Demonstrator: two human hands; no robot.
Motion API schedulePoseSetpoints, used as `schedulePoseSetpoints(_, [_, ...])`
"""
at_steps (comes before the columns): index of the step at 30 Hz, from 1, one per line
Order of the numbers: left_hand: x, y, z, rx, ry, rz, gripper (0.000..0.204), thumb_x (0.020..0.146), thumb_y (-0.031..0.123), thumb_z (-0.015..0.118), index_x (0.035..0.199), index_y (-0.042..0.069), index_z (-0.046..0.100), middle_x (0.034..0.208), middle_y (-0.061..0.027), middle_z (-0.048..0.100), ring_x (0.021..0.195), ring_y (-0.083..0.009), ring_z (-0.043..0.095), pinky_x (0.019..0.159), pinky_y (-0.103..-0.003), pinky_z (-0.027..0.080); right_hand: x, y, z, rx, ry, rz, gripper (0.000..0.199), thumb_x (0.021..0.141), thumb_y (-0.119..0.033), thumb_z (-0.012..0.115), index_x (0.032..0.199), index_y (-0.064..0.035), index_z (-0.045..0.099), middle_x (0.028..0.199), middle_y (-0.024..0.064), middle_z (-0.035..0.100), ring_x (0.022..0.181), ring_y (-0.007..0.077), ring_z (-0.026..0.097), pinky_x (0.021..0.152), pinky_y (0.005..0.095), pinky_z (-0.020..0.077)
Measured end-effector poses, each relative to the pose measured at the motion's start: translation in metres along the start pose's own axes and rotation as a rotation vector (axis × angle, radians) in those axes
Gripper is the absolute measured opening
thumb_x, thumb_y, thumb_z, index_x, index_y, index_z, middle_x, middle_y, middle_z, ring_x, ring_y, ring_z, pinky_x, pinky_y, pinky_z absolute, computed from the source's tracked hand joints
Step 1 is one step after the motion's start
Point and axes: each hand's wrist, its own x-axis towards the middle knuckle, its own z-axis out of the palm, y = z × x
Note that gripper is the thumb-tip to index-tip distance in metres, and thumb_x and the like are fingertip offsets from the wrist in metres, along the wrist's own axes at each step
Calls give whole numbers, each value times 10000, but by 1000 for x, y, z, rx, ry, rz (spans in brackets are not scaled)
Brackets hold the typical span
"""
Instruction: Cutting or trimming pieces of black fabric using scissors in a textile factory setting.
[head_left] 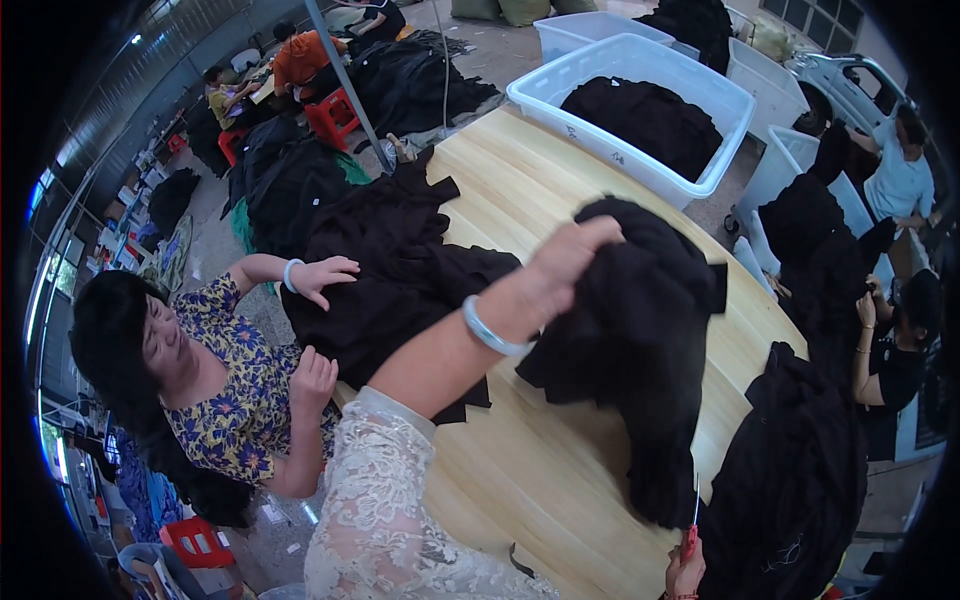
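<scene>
My left hand point(565, 270), with a pale bangle on its wrist, is closed on a black garment point(640, 320). The cloth hangs in folds from my grip over the wooden table point(540, 490), slightly smeared by motion. Low on the right, my right hand point(685, 575) grips scissors point(691, 535) with red handles, their metal blades pointing up beside the garment's lower end. The lower part of this hand is cut off by the frame. A heap of black garments point(790, 490) with loose pale threads lies at the table's right edge.
Across the table on the left, a person in a floral top point(240, 390) rests a hand on a pile of black clothes point(400, 270). A large translucent bin point(530, 95) of black clothes stands at the far edge. Other people work on the right and far left. A dark scrap point(520, 560) lies near me.
</scene>
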Motion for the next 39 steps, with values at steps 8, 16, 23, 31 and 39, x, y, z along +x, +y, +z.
schedulePoseSetpoints(8, [-94,168,-30,233,136,633,94,861,134,585,815,59,617,766,-14,640,682,-129,635,664,-277,543,9,-31,5,121,87,-46,353,832,-54,613,1179,-97,564,825,178,640,802,370,642,711,432,490])
schedulePoseSetpoints(16, [-134,168,-95,465,685,931,240,810,104,626,987,-56,645,939,-75,659,836,-177,646,777,-299,539,15,-40,4,26,71,-96,348,821,-49,622,1163,-90,574,798,152,641,747,298,652,670,391,499])
schedulePoseSetpoints(23, [-120,0,-239,719,1113,684,309,718,109,675,924,-120,644,958,-123,692,856,-201,655,765,-326,508,9,-52,1,13,-38,-45,346,811,-100,642,1150,-97,573,821,179,658,830,367,655,727,434,499])
schedulePoseSetpoints(31, [-77,-112,-280,638,1147,189,408,687,140,718,981,-124,616,1023,-198,663,948,-258,640,830,-341,495,-10,-63,2,-61,-37,-16,368,818,-111,640,1177,-111,560,859,197,659,849,391,647,742,459,501])
schedulePoseSetpoints(39, [-81,-135,-319,1249,1218,348,828,714,318,822,1292,-108,409,1165,-238,587,1014,-380,598,898,-446,497,-39,-50,-12,67,325,76,220,866,-237,632,1020,-81,623,871,200,652,858,391,628,738,465,497])
